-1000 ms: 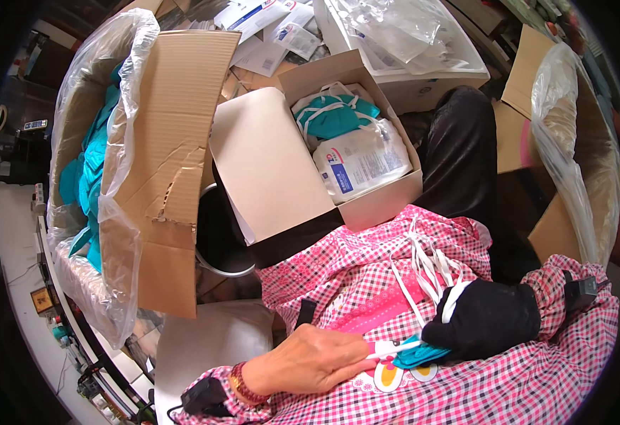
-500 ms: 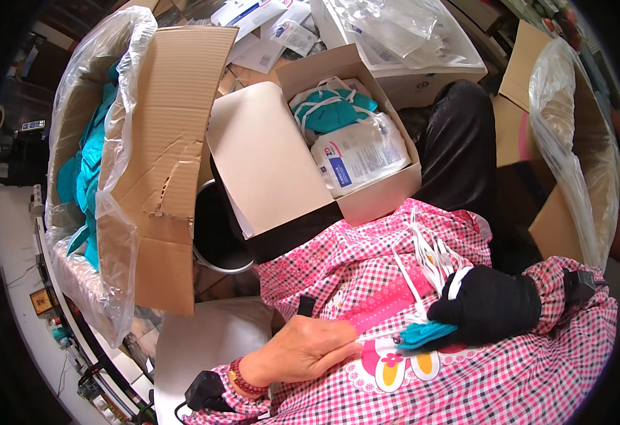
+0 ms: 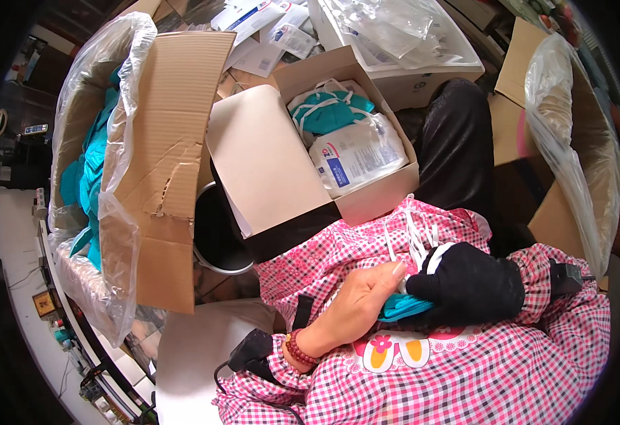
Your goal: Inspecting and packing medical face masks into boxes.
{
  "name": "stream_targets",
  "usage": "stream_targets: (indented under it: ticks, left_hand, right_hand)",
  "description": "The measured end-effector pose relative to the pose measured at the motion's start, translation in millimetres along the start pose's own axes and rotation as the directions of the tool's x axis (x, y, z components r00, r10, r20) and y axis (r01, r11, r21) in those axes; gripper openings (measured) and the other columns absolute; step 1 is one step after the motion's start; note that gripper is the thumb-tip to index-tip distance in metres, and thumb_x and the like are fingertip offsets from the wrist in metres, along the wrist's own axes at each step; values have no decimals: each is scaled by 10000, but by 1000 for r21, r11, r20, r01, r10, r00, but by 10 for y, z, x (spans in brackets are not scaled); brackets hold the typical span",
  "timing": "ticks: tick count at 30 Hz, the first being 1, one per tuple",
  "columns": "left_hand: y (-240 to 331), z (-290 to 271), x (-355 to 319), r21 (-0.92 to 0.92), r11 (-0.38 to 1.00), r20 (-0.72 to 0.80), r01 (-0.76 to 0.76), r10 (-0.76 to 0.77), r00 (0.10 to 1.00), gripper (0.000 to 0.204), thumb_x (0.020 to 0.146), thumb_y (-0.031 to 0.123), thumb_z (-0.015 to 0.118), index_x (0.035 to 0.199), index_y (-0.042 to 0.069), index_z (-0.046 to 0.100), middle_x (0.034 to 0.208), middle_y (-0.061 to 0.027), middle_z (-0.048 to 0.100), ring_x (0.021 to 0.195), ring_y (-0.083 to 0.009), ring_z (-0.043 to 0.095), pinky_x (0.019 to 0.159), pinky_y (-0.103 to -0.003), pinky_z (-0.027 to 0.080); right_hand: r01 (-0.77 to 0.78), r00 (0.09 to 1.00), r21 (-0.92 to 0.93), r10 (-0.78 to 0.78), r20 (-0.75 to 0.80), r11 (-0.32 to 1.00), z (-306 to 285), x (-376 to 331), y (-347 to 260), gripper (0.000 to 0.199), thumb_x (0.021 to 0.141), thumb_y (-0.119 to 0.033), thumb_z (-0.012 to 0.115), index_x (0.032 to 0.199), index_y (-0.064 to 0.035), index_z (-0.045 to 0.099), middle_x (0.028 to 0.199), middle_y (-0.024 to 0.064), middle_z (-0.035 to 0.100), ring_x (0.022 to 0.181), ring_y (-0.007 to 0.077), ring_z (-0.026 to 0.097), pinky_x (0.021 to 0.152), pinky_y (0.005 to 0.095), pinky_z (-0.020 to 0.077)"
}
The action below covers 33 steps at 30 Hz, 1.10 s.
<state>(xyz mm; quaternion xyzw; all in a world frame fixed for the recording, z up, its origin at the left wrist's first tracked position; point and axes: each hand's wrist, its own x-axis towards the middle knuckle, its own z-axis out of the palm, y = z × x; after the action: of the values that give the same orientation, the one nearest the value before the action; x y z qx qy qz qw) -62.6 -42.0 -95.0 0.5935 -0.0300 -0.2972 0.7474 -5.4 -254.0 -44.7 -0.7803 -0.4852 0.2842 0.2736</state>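
Observation:
My right hand [image 3: 466,287], in a black glove, grips a stack of teal face masks [image 3: 403,307] over my lap. White elastic straps [image 3: 416,239] stick up from the stack and loop over the glove. Against the near side of the masks is my bare left hand [image 3: 356,304], with a red bead bracelet at the wrist. Its thumb points up beside the glove, its fingers closed on a white strap, of which only a bit shows by the thumb. The fingertips are mostly hidden.
An open box [image 3: 381,198] ahead holds teal masks and white printed packets [image 3: 359,152]. At left stands a plastic-lined carton [image 3: 161,170] of teal masks; another lined carton [image 3: 572,142] is at right. A white bin [image 3: 430,78] with clear bags stands behind. A dark bucket [image 3: 221,234] sits near the box.
My left hand has moved up and right, from drawing a strap out to the left to closing in against the masks and glove. My right hand has shifted slightly left and up with the masks.

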Motion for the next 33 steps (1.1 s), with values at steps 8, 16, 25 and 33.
stream_targets:
  ticks: [8,16,25,33]
  left_hand:
    - [20,-376,-463,129,985,59,118,-127,990,243,1025,132,523,848,-10,611,700,-10,524,640,-88,456,586,-277,385]
    - [-489,-1493,-1099,11,955,-673,296,-212,709,334,1063,272,447,785,104,522,612,59,375,513,-36,343,469,-241,307]
    - [-1406,-2474,-723,461,814,-860,354,311,405,498,923,190,712,1319,6,473,1151,-154,593,933,-208,653,841,-318,544]
    - [-153,-852,-366,594,804,-712,19,515,477,49,935,41,665,916,-4,654,837,-69,668,686,-127,611,639,-260,498]
  right_hand:
    - [-41,990,-75,50,128,996,-179,-195,155,248,881,-325,681,894,-77,685,646,118,598,558,297,614,522,417,463]
    - [-310,949,-319,273,-156,896,-238,-274,345,311,830,-312,743,969,-43,670,721,152,606,625,324,629,554,422,493]
    - [77,960,-475,-194,-203,877,-141,208,345,251,809,-105,662,1012,29,603,701,119,586,612,281,598,548,380,497]
    - [130,925,-740,-350,-149,660,-121,233,350,236,834,-121,648,991,48,599,723,101,590,676,241,613,613,364,509]
